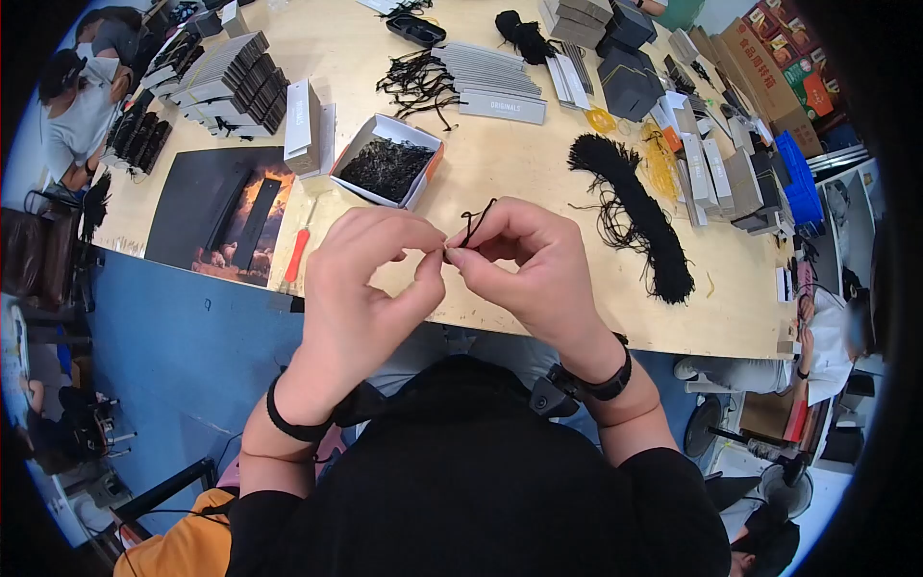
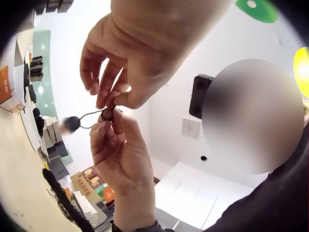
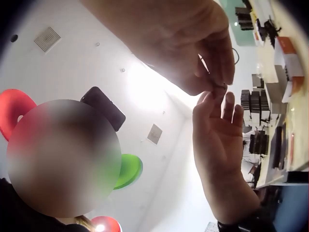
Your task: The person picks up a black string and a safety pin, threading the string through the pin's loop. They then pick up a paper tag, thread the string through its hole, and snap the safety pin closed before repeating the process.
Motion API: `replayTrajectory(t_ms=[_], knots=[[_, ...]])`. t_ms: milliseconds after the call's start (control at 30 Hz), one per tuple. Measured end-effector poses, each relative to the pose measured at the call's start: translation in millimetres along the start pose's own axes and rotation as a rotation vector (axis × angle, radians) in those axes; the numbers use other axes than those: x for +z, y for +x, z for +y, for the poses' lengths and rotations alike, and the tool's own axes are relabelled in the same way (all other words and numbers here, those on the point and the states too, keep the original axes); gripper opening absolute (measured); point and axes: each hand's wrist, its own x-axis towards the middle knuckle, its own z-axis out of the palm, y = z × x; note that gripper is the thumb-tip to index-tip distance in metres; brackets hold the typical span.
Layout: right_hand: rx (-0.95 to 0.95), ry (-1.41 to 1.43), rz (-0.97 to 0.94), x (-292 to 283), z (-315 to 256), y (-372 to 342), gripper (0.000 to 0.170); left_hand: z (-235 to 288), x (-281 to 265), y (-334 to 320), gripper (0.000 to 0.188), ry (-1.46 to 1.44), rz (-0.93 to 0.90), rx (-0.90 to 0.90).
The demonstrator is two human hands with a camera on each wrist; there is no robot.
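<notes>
Over the near edge of the table, my left hand (image 1: 365,284) and right hand (image 1: 534,264) meet fingertip to fingertip. Between them is a thin black cord (image 1: 470,229), pinched by thumb and forefinger on each side. A loop of the cord stands up from the right fingers in the head view. In the left wrist view the loop (image 2: 91,113) extends to the left of the fingertips, and a dark turn of cord circles a right fingertip. Fingers hide most of the cord where the hands meet, in the right wrist view too.
Beyond the hands stands an open box (image 1: 425,181) of short black cords. Left of it lie a red-handled screwdriver (image 1: 296,258) and a dark printed sheet (image 1: 197,197). A thick black cord bundle (image 1: 639,216) lies at right. Grey tags (image 1: 500,108) with cords fan out behind.
</notes>
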Motion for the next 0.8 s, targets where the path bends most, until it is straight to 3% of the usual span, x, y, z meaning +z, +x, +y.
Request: replayTrajectory(t_ms=[67,200,300,367,467,600,667,700,767,800], knots=[[-0.013,-0.039,-0.02,-1.1,-1.1,-0.4,0.009,-1.4,-1.4,0.7,0.01,-0.212,-0.072,-0.137],[-0.021,-0.015,-0.017,-0.5,-0.5,-1.9,0.009,1.0,-2.2,-1.0,0.01,-0.355,-0.067,-0.237],[0.064,0.179,0.003,-0.4,1.0,-0.4,0.01,3.2,-0.8,-1.5,0.014,-0.176,-0.037,-0.119],[0.108,0.327,-0.005,-0.7,3.3,0.7,0.011,-0.7,4.7,-2.2,0.018,0.222,0.132,0.291],[0.137,0.422,-0.038,-1.6,6.8,2.2,0.011,-3.1,9.4,-3.9,0.021,0.367,0.222,0.449],[0.152,0.481,-0.061,-3.4,9.3,3.4,0.012,-1.6,11.0,-5.3,0.019,0.409,0.238,0.482],[0.144,0.552,-0.066,-5.3,10.0,4.2,0.014,-0.5,9.0,-6.3,0.016,0.175,0.175,0.315],[0.144,0.549,-0.068,-5.5,10.0,4.6,0.014,-0.6,10.3,-8.6,0.016,0.175,0.179,0.314],[0.112,0.548,-0.062,-5.4,10.1,5.5,0.014,-2.2,16.0,-14.0,0.012,-0.413,0.051,-0.184],[0.114,0.545,-0.067,-5.9,10.6,6.2,0.014,-2.7,17.8,-13.8,0.009,-0.548,0.02,-0.267]])
